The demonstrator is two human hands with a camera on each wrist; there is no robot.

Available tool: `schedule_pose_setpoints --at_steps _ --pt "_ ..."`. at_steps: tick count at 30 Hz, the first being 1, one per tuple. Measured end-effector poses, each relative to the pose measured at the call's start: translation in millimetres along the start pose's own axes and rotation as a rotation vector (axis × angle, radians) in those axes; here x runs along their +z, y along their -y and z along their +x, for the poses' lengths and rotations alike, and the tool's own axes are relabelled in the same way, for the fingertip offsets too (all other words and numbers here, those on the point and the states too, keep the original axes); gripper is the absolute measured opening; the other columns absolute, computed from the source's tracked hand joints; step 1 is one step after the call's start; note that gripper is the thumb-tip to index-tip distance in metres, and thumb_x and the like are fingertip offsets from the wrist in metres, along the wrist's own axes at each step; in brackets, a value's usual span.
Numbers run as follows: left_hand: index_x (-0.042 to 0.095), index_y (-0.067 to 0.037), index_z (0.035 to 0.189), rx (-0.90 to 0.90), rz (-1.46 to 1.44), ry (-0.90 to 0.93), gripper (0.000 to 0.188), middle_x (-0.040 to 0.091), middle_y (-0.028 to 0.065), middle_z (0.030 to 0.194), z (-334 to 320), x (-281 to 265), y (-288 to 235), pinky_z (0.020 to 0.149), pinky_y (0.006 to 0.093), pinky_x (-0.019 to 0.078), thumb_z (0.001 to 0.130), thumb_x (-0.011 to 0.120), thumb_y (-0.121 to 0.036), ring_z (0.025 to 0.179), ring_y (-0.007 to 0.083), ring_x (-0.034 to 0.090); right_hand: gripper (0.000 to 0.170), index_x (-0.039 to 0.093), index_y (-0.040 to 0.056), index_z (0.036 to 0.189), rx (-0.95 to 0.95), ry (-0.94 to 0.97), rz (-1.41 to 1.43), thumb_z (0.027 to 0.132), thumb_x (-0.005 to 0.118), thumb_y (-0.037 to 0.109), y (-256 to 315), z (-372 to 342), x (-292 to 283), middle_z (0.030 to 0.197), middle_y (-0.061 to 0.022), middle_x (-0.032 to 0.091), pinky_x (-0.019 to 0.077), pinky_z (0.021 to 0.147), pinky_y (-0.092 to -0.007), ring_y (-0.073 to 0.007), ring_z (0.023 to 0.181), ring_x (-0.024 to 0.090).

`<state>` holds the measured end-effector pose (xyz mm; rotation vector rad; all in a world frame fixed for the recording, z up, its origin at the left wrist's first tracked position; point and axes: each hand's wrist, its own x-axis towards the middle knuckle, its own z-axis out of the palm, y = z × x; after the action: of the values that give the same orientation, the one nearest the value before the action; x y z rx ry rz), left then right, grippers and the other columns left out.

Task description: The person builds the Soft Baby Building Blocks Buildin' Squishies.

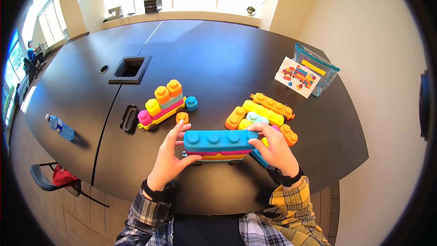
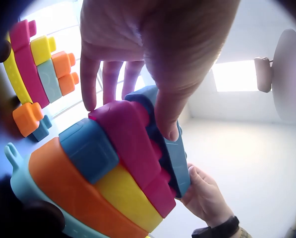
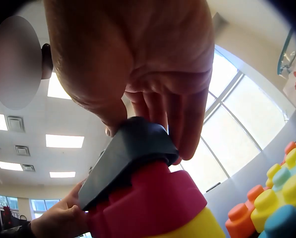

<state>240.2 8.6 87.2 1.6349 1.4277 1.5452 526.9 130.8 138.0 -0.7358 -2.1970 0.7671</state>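
Note:
A long blue block (image 1: 221, 140) with a row of studs on top is pinched at its left end by my left hand (image 1: 167, 157) and at its right end by my right hand (image 1: 276, 152). Under it, magenta blocks (image 2: 123, 124) top a stack with a small blue block (image 2: 91, 151), an orange block (image 2: 71, 181) and a yellow block (image 2: 130, 193) on a light teal wheeled base (image 2: 21, 181). The left wrist view shows magenta studs in a gap below the blue block. My left thumb lies along its side. In the right wrist view the blue block (image 3: 118, 153) sits tilted over magenta.
A built block train (image 1: 161, 111) stands left, beside loose blue (image 1: 191, 103) and orange blocks. Several loose blocks (image 1: 264, 113) lie right. Behind them are a picture card (image 1: 297, 77) and clear bag (image 1: 325, 79). A bottle (image 1: 60, 127) is far left; a person sits in the background.

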Motion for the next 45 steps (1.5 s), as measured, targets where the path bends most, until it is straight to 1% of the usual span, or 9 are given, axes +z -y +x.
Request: schedule_pose_setpoints --at_steps 2,5,20,30,32,36,38,42,45 --pt "0.051 -0.012 0.154 0.078 0.116 0.013 0.089 0.062 0.0142 0.146 0.5 -0.7 0.0 0.107 0.0440 0.0547 0.076 0.094 -0.009 0.130 0.0321 0.064 0.028 0.067 0.0026 0.123 0.046 0.041 -0.039 0.097 0.073 0.011 3.1 0.2 0.5 0.114 -0.0112 0.073 0.0552 0.090 -0.0349 -0.0240 0.101 0.070" --pt "0.051 -0.008 0.154 0.196 0.331 0.055 0.092 0.062 0.0178 0.146 2.5 -3.1 -3.1 0.108 0.0422 0.0523 0.073 0.095 -0.009 0.131 0.0343 0.064 0.029 0.066 0.0034 0.124 0.029 0.021 -0.010 0.098 0.074 0.014 -1.3 -1.9 4.9 0.114 -0.0105 0.073 0.0545 0.092 -0.0354 -0.0239 0.102 0.070" --pt "0.055 -0.010 0.144 0.168 0.212 0.043 0.075 0.066 0.0172 0.140 -1.0 2.4 17.5 0.105 0.0423 0.0545 0.078 0.091 -0.003 0.128 0.0353 0.065 0.035 0.064 0.0037 0.128 -0.002 -0.031 0.092 0.096 0.077 0.012 -14.6 -12.4 24.5 0.123 -0.0142 0.072 0.0550 0.101 -0.0393 -0.0304 0.116 0.071" --pt "0.049 -0.016 0.148 0.149 0.135 0.088 0.077 0.064 0.0143 0.142 -4.0 3.8 30.5 0.098 0.0390 0.0581 0.083 0.087 0.000 0.125 0.0299 0.066 0.036 0.063 0.0035 0.130 -0.072 -0.099 0.135 0.096 0.075 0.009 -23.9 -19.5 37.7 0.126 -0.0162 0.070 0.0533 0.102 -0.0397 -0.0328 0.119 0.068" --pt "0.051 -0.016 0.148 0.131 0.090 0.081 0.074 0.064 0.0182 0.136 -4.3 4.3 30.6 0.100 0.0423 0.0579 0.084 0.087 -0.002 0.122 0.0362 0.065 0.037 0.063 0.0032 0.130 -0.047 -0.112 0.126 0.096 0.075 0.009 -22.1 -21.3 39.1 0.126 -0.0160 0.070 0.0529 0.102 -0.0393 -0.0324 0.118 0.068" --pt "0.052 -0.015 0.147 0.130 0.088 0.083 0.074 0.064 0.0182 0.135 -4.2 3.6 34.2 0.100 0.0428 0.0568 0.084 0.087 -0.002 0.122 0.0368 0.065 0.037 0.063 0.0032 0.131 0.002 -0.114 0.125 0.096 0.075 0.009 -19.0 -26.8 40.3 0.126 -0.0154 0.069 0.0526 0.102 -0.0387 -0.0323 0.117 0.068" --pt "0.048 -0.016 0.149 0.179 0.134 0.118 0.078 0.062 0.0147 0.142 -2.9 1.6 37.0 0.099 0.0394 0.0581 0.083 0.087 0.000 0.125 0.0304 0.066 0.037 0.063 0.0035 0.131 0.008 -0.138 0.101 0.096 0.075 0.009 -18.1 -29.5 42.1 0.125 -0.0151 0.069 0.0523 0.101 -0.0383 -0.0319 0.117 0.068" --pt "0.047 -0.015 0.150 0.196 0.153 0.125 0.081 0.062 0.0149 0.143 -2.0 3.7 31.8 0.100 0.0397 0.0575 0.082 0.089 -0.001 0.126 0.0309 0.064 0.038 0.063 0.0038 0.132 0.019 -0.155 0.111 0.096 0.075 0.010 -18.3 -33.9 43.8 0.126 -0.0148 0.069 0.0521 0.102 -0.0381 -0.0306 0.117 0.068" --pt "0.055 -0.011 0.145 0.144 0.068 0.099 0.066 0.063 0.0188 0.136 -1.6 2.4 19.7 0.103 0.0431 0.0545 0.087 0.082 0.002 0.124 0.0372 0.064 0.038 0.063 0.0038 0.132 0.055 -0.166 0.123 0.097 0.075 0.010 -18.3 -35.1 43.0 0.127 -0.0143 0.070 0.0520 0.102 -0.0380 -0.0293 0.117 0.068"
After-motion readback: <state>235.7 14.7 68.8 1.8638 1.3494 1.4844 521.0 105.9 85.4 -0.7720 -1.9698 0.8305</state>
